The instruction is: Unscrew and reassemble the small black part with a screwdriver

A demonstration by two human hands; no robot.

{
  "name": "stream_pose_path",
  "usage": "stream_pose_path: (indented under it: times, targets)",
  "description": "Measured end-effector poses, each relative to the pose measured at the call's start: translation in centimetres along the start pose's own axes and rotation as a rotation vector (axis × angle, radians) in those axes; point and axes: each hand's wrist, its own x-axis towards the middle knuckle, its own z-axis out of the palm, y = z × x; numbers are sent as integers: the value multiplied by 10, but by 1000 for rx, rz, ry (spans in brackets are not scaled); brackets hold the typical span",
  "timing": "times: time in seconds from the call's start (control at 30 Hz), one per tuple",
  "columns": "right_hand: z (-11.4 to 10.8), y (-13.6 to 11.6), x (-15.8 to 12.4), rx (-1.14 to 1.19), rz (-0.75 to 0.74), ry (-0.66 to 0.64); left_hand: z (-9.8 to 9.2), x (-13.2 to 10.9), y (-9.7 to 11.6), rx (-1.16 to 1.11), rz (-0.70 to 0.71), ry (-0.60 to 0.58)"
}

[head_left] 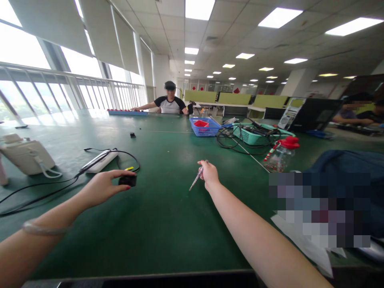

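Observation:
My left hand [103, 186] reaches forward over the green table [168, 224] and pinches a small black block-shaped object [128, 181] between thumb and fingers. My right hand [209, 175] is closed round a thin screwdriver with a clear handle [196, 178], its tip pointing down and left just above the table. The two hands are apart, roughly a forearm's width between them.
A white power strip [100, 160] with black cables lies beyond my left hand, a white device [27, 156] at far left. Blue basket [205, 127], teal basket [258, 135] with cables and a red-capped bottle [280, 154] stand to the right. Another person sits at the far end.

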Motion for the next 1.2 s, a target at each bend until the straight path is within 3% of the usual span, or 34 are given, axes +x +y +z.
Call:
stream_pose_path:
  times: [0.1, 0.23, 0.37, 0.5, 0.67, 0.77, 0.9, 1.07, 1.2]
  targets:
    - [3, 3, 2, 45, 222, -146, 25, 28, 57, -48, 179, -24]
    - [-5, 4, 4, 134, 343, -211, 70, 69, 112, -102, 306, -58]
    - [-17, 3, 9, 410, 436, -183, 108, 95, 133, -121, 318, -58]
    - [-21, 1, 11, 502, 431, -130, 130, 101, 130, -223, 311, -76]
    - [-16, -2, 5, 474, 264, -136, 139, 104, 115, -472, 245, -69]
    - [-16, -6, -2, 383, 69, -139, 136, 105, 112, -438, 264, -82]
    - [-19, -15, -17, 146, -244, -187, 130, 103, 114, -328, 326, -80]
    - [-19, -25, -38, -320, -579, -273, 130, 102, 114, -292, 349, -62]
    - [-15, -32, -48, -466, -795, -320, 130, 102, 114, -296, 350, -46]
